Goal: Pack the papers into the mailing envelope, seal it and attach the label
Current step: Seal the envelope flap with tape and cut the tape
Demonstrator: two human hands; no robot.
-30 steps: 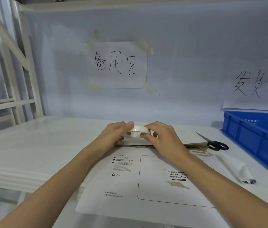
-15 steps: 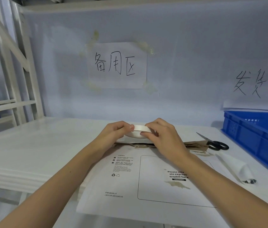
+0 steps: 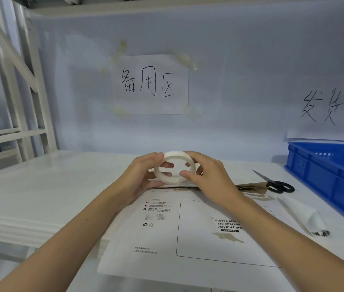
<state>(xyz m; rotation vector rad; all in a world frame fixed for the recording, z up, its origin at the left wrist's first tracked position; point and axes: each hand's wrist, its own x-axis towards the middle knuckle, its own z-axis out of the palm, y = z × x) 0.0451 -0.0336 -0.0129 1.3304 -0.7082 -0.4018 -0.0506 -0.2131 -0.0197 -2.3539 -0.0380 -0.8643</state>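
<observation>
A white mailing envelope (image 3: pixel 160 234) lies flat on the white table, printed side up, with a waybill box on its right half. Above its far edge I hold a white tape roll (image 3: pixel 174 158) tilted so its hole faces me. My left hand (image 3: pixel 141 178) grips the roll's left side and my right hand (image 3: pixel 209 175) grips its right side, fingers showing through the hole. A brown strip (image 3: pixel 251 186) runs along the envelope's far edge. A rolled white sheet with a barcode, the label (image 3: pixel 306 218), lies to the right.
Black-handled scissors (image 3: pixel 276 185) lie right of the envelope's far edge. A blue plastic crate (image 3: pixel 325 169) stands at the right. Handwritten paper signs hang on the back wall (image 3: pixel 152 84). A white shelf frame (image 3: pixel 19 91) rises at the left.
Both hands have lifted the tape roll slightly and tipped it from lying flat to upright, so its hole now faces me.
</observation>
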